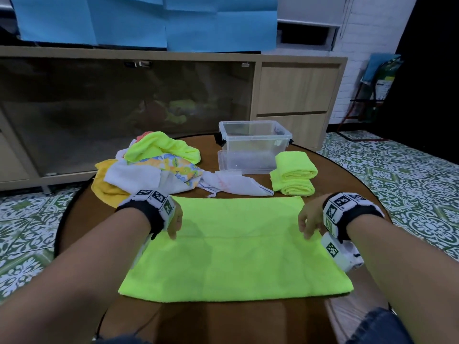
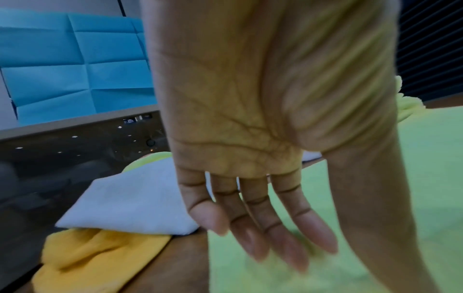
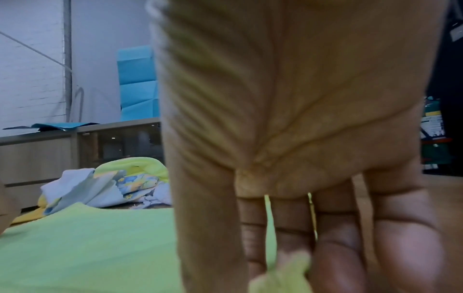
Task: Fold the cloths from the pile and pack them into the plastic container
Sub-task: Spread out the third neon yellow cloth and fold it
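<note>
A neon green cloth (image 1: 236,256) lies spread flat on the round brown table (image 1: 248,319), with a faint crease across it. My left hand (image 1: 173,224) hangs over its left edge; in the left wrist view the fingers (image 2: 263,228) are straight and touch the cloth (image 2: 400,198). At the cloth's right edge my right hand (image 1: 306,223) holds a tuft of the cloth (image 3: 283,273) between thumb and fingers. The pile of cloths (image 1: 154,165) sits at the back left. The clear plastic container (image 1: 248,150) stands empty at the back middle.
A folded neon green cloth (image 1: 293,175) lies to the right of the container. A white cloth (image 2: 130,198) and a yellow cloth (image 2: 95,255) from the pile lie close to my left hand. A low cabinet (image 1: 295,95) stands behind the table.
</note>
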A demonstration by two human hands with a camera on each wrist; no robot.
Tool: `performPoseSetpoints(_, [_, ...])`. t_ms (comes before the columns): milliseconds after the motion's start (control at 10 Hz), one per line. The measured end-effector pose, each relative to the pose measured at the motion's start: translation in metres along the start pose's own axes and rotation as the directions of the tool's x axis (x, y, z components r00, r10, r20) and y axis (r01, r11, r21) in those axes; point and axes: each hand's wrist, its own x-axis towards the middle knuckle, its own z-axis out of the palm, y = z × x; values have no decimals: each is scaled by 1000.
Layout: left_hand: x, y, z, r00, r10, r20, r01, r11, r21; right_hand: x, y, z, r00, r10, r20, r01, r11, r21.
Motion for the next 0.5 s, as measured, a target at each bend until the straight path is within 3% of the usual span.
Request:
performPoseSetpoints(100, [-2, -18, 5, 996, 12, 86, -7, 999, -53, 5, 8, 2, 992, 53, -115, -52, 999, 18])
performPoseSetpoints(300, [-6, -46, 16, 983, 73, 169, -47, 987, -153, 20, 31, 4, 974, 65, -216, -22, 980, 195])
performPoseSetpoints(400, [-11, -52, 20, 990, 107, 93, -90, 981, -173, 21, 36, 7, 969, 54, -242, 3, 973, 232])
performPoseSetpoints(500, [-8, -53, 21, 999, 33, 19, -29, 982, -187, 15, 34, 9, 954, 86, -287, -20, 974, 227])
